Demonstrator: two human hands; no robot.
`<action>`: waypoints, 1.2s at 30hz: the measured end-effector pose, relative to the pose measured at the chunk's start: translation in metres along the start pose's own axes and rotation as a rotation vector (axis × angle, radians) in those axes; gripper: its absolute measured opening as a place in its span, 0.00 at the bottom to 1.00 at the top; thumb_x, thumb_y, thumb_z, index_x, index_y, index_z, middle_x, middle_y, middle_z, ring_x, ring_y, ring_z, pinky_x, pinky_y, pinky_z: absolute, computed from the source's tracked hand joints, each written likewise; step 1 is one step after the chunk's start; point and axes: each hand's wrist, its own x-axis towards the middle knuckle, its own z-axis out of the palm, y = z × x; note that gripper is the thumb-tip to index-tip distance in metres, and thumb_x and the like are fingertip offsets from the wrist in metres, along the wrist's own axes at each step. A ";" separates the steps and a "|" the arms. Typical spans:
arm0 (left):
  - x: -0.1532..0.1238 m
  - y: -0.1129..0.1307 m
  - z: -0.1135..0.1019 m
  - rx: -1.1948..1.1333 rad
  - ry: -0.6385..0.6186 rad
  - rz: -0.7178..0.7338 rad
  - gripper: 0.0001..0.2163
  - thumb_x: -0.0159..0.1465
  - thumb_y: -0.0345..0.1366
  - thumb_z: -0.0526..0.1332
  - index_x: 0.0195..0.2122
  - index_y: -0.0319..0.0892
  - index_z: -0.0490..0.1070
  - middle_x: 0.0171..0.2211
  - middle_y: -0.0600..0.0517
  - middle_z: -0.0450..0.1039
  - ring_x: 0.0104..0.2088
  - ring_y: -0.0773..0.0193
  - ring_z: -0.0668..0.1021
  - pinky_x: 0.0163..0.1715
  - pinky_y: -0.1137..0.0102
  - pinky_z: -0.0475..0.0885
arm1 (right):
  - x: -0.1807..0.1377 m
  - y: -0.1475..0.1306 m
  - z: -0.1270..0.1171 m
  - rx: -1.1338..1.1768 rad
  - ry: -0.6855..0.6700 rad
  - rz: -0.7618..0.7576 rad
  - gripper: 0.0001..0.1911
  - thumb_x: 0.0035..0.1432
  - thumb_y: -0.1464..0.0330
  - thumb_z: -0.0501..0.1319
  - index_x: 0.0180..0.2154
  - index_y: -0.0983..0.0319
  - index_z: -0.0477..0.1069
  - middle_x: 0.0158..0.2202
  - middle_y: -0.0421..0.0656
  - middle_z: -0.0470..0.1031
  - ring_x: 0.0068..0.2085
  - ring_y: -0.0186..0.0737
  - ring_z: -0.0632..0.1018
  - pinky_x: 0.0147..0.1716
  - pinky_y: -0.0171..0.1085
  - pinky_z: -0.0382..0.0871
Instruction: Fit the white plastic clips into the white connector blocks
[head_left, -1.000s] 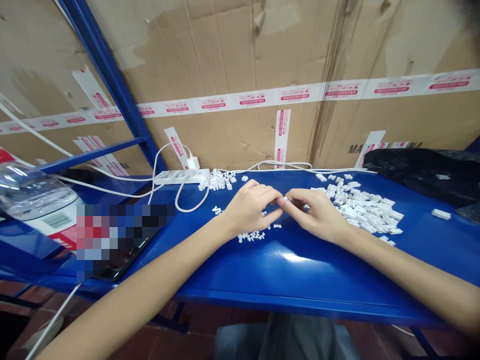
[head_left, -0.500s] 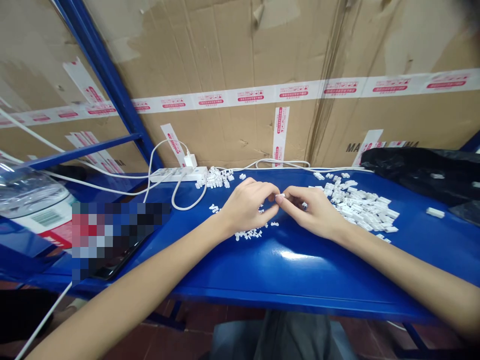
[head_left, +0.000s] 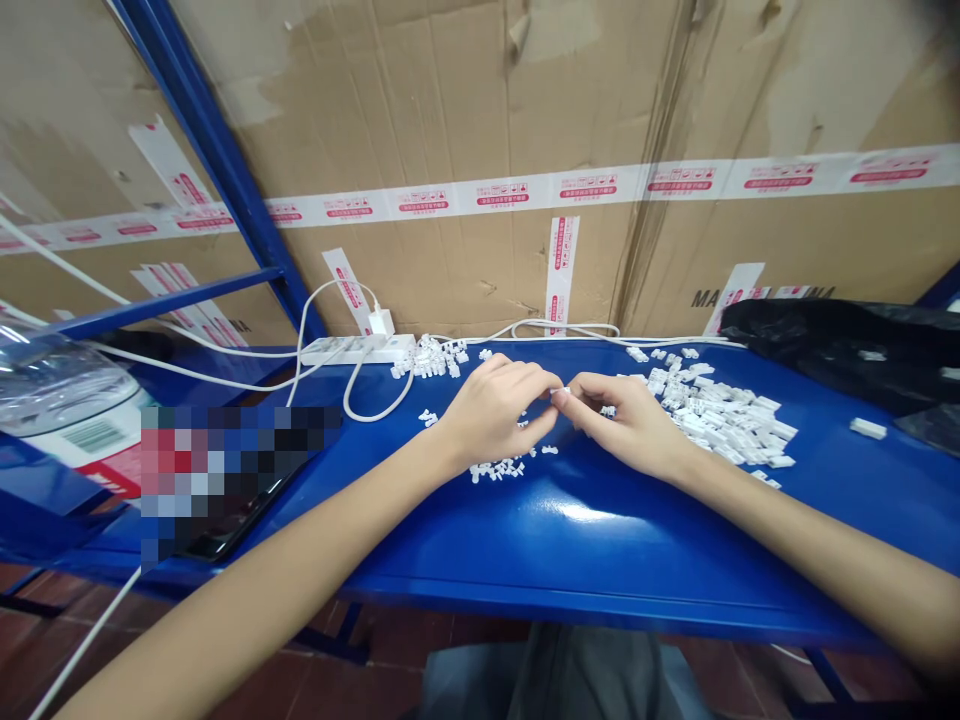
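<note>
My left hand and my right hand meet fingertip to fingertip above the blue table. Both are closed in a pinch on one small white plastic part held between them. Under my left hand lie several tiny white pieces. A larger heap of white plastic parts spreads just right of my right hand. Another small cluster of white parts sits behind my left hand, near the power strip.
A white power strip with a plugged charger and looping white cables lies at the back by the cardboard wall. A black bag lies at right, a dark phone-like slab and a clear plastic container at left.
Both hands stay together over the same spot, fingers shifting slightly on the small part. The view has drifted a little.
</note>
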 end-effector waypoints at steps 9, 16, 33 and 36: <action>-0.007 -0.042 -0.015 0.196 0.003 -0.519 0.03 0.65 0.35 0.62 0.37 0.42 0.73 0.36 0.51 0.79 0.37 0.59 0.78 0.43 0.62 0.66 | 0.003 0.025 -0.014 -0.434 0.159 -0.004 0.12 0.66 0.65 0.57 0.31 0.61 0.74 0.31 0.45 0.75 0.34 0.43 0.75 0.38 0.42 0.68; -0.025 -0.086 -0.027 0.365 -0.109 -0.821 0.06 0.63 0.36 0.61 0.37 0.41 0.75 0.46 0.40 0.78 0.52 0.42 0.76 0.52 0.49 0.65 | 0.002 0.056 -0.021 -0.655 0.079 0.121 0.14 0.65 0.64 0.57 0.42 0.64 0.80 0.42 0.53 0.78 0.48 0.56 0.77 0.50 0.52 0.71; -0.015 -0.064 -0.015 -0.116 -0.211 -0.424 0.11 0.68 0.42 0.60 0.40 0.41 0.77 0.37 0.48 0.79 0.36 0.60 0.77 0.41 0.63 0.71 | 0.008 0.052 -0.011 -0.600 -0.047 0.082 0.13 0.67 0.71 0.57 0.49 0.62 0.78 0.47 0.51 0.81 0.50 0.54 0.79 0.53 0.58 0.64; -0.011 -0.047 -0.007 -0.242 -0.268 -0.356 0.12 0.68 0.45 0.62 0.40 0.42 0.78 0.37 0.49 0.78 0.37 0.61 0.77 0.41 0.65 0.71 | 0.007 0.051 -0.012 -0.545 -0.004 0.011 0.15 0.64 0.73 0.58 0.50 0.63 0.76 0.45 0.49 0.81 0.48 0.52 0.80 0.55 0.57 0.63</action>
